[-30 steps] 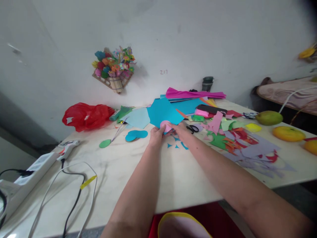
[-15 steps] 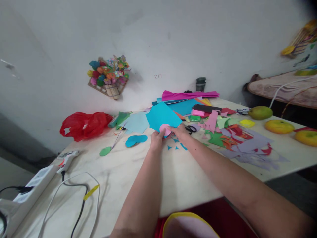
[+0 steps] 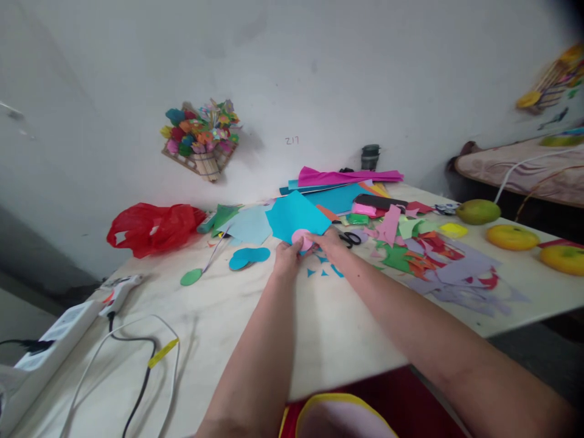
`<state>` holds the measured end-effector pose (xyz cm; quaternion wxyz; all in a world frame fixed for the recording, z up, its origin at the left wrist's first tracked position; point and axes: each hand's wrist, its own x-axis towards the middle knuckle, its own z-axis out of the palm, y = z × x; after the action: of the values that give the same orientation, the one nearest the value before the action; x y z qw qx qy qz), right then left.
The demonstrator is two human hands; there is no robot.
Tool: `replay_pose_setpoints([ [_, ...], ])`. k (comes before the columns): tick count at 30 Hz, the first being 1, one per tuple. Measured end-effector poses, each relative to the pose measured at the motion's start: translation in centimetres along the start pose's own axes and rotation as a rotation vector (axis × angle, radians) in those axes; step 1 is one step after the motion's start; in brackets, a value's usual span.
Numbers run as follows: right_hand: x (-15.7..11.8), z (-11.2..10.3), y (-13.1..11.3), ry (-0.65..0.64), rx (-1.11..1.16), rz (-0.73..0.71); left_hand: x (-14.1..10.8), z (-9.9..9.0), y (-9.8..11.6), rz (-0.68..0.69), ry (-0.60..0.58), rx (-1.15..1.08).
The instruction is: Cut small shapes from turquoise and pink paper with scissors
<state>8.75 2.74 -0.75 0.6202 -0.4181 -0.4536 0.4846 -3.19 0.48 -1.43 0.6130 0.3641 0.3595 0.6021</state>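
Note:
A sheet of blue paper (image 3: 296, 214) is held up over the middle of the table, with a small pink paper circle (image 3: 300, 238) against its lower edge. My left hand (image 3: 287, 257) pinches the circle and the sheet from the left side. From the right, my right hand (image 3: 327, 241) grips the same sheet near its lower right edge. Black-handled scissors (image 3: 350, 238) lie just beyond my right hand. Small blue paper scraps (image 3: 323, 272) are scattered below the hands. To the left rest blue cut-out circles (image 3: 249, 258), overlapping each other.
A green disc (image 3: 190, 277) on a strip, a red plastic bag (image 3: 155, 228), a glue gun (image 3: 121, 293) and a power strip (image 3: 59, 334) with cables occupy the left. Coloured paper scraps (image 3: 456, 267), a phone (image 3: 381, 202) and mangoes (image 3: 511, 237) lie right.
The view has shifted slightly. Both hands keep their hold on the blue paper and the pink circle, with hardly any movement.

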Motion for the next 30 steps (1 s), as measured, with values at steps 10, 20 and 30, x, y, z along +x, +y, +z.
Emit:
replay_pose_setpoints([
  [10,1.4,-5.2,-5.6,0.028,-1.063,-0.097,1.0,-0.3,-0.2,0.124,0.206,-0.006],
  [20,0.9,-5.4,-5.7,-0.088,-1.714,0.112,0.3,0.0,1.0,0.105,0.179,-0.077],
  [30,1.0,-5.8,-5.8,-0.064,-1.712,0.129,0.6,-0.1,1.0,0.117,0.248,-0.160],
])
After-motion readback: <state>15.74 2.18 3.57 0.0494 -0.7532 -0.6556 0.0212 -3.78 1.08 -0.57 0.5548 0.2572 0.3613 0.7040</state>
